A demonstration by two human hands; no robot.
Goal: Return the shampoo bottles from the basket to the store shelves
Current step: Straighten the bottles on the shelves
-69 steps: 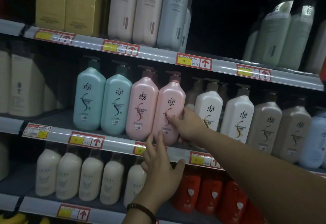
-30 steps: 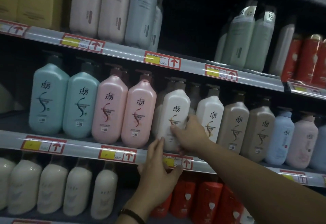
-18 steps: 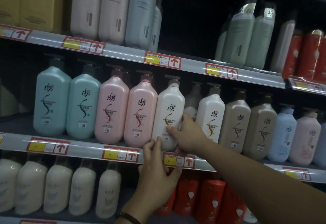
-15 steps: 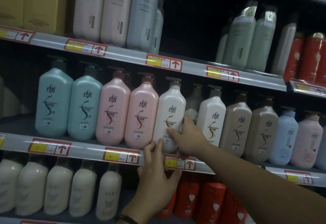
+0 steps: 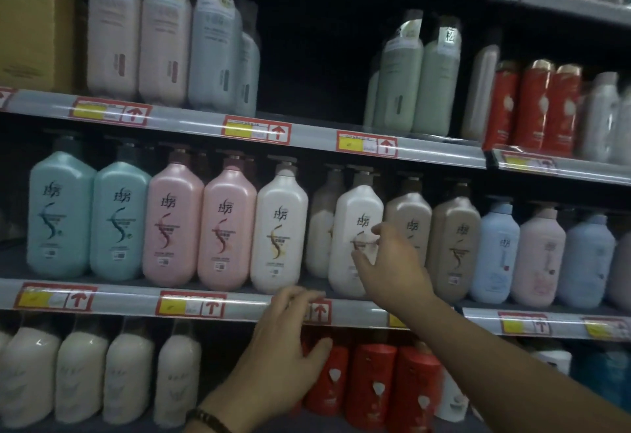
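Two white shampoo bottles upright on the middle shelf (image 5: pixel 119 301): left bottle (image 5: pixel 278 227) untouched, right bottle (image 5: pixel 351 214) behind right hand (image 5: pixel 386 262), grip blurred, impossible to tell. Left hand (image 5: pixel 283 340) relaxed on shelf edge. Basket unseen; remainder unknown.

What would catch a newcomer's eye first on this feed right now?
The two hands at centre: the right hand is up against a white bottle on the middle shelf, its fingers too blurred to tell a grip, while the left hand rests on that shelf's front edge. Around them runs the pastel row, teal bottles at far left, then pink bottles.
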